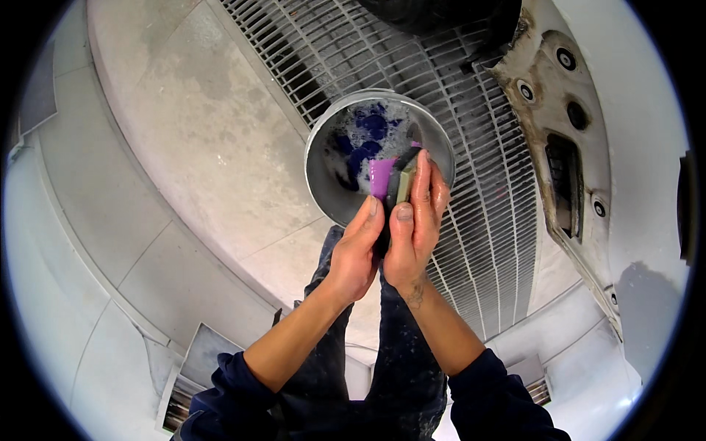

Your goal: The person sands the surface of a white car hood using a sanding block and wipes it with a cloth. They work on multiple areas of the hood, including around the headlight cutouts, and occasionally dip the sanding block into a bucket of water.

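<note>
In front of me, my left hand (356, 253) and my right hand (418, 220) are close together over the near rim of a grey bucket (321, 192). My left thumb presses against a flat purple piece (381, 176) with a dark part below it. The right fingers and thumb close around a dark, olive-green edged block (404, 184), which touches the purple piece. I cannot make out the exact kind of either. Wet sheen shows on the right fingers. Foamy water fills the bucket's bottom, with a deep blue cloth-like mass (373, 125) in it.
Under and beyond the bucket runs a metal floor grating (471, 147), with pale concrete (198, 140) to its left. A dirty white vehicle-like panel (588, 95) with holes and bolts stands at the right. A dark rounded object (419, 11) hangs at the far edge.
</note>
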Demonstrator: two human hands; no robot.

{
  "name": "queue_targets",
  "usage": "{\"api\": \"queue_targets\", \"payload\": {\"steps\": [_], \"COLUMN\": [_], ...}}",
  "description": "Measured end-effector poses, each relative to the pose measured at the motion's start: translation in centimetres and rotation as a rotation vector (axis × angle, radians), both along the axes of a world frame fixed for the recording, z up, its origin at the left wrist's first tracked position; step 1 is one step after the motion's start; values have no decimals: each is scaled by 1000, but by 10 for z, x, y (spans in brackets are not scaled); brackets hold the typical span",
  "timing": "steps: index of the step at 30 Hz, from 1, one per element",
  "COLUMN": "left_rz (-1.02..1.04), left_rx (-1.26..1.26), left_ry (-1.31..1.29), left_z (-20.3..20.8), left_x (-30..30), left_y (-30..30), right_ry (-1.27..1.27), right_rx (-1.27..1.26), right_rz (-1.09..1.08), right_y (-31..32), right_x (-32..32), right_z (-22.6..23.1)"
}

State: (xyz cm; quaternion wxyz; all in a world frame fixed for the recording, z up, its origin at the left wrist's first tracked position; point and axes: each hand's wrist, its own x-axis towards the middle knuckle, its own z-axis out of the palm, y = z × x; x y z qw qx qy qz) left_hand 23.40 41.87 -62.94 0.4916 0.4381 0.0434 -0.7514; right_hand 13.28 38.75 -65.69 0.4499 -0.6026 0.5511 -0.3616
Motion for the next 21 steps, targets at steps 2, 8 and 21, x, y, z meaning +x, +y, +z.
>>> {"api": "queue_targets", "payload": {"steps": [2,8,21], "left_rz": [19,41,-241], "left_rx": [-16,-110,-45], "left_ry": [-78,-91,-37], "left_z": [7,13,-47], "left_x": [-7,-15,1], "left_y": [-1,-1,-2], "right_ry": [6,-44,-236], "right_rx": [7,135,563], "right_rz": [-6,-103,-103], "right_y": [4,9,21], "right_x": [-1,0,-41], "right_z": [1,9,4]}}
